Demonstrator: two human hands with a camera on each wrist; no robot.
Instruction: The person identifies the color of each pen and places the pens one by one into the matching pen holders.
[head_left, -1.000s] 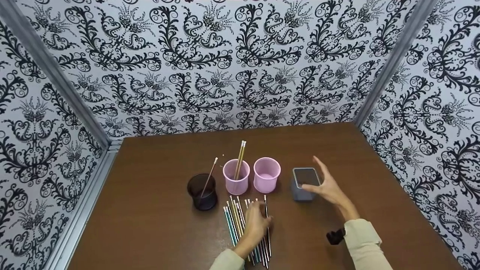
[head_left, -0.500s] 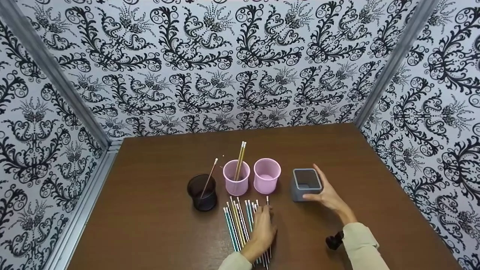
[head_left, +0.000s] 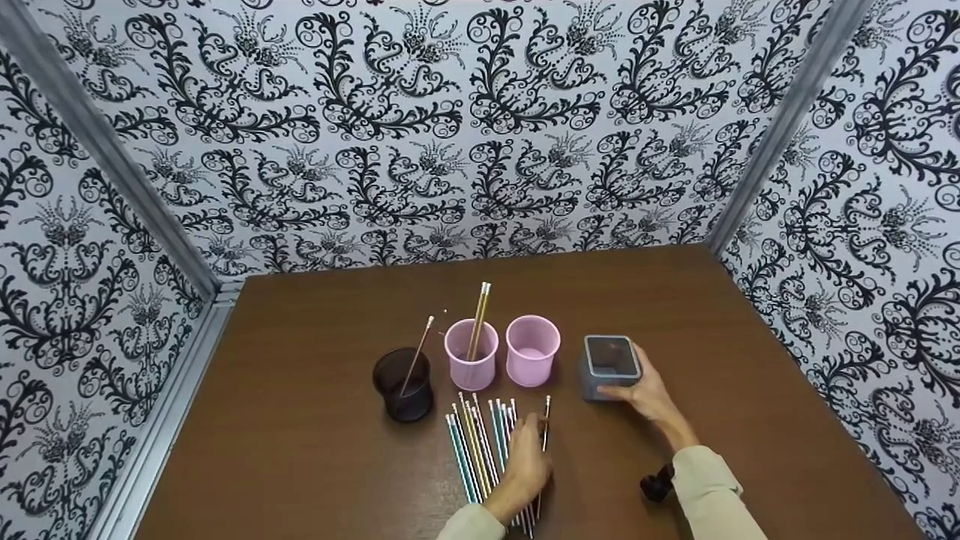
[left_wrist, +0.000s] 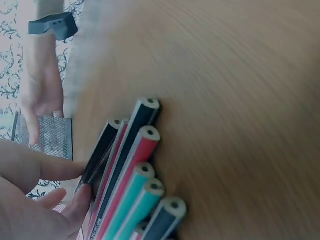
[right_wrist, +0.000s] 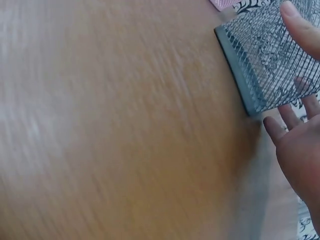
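Note:
My left hand (head_left: 527, 461) pinches a black pencil (left_wrist: 102, 145) between finger and thumb at the right side of a row of pencils (head_left: 472, 442). In the left wrist view, red, teal and dark pencils lie close beside it, their unsharpened ends showing. To the right, my right hand (head_left: 651, 394) grips a square grey mesh pen holder (head_left: 592, 386), thumb across its near side and fingers around its right side. In the right wrist view the mesh wall (right_wrist: 270, 60) of this holder shows between thumb and fingers.
Behind the pencils stand two pink pen cups, the left one (head_left: 472, 373) with gold pencils in it and the right one (head_left: 531, 367) with nothing in it. A round black mesh cup (head_left: 409, 401) at the left holds one pencil. Patterned walls (head_left: 450, 150) enclose the brown table (head_left: 315, 390).
My right hand has closed around the grey mesh holder from its right side. My left hand has moved right over the row and shifted the black pencil away from the other pencils.

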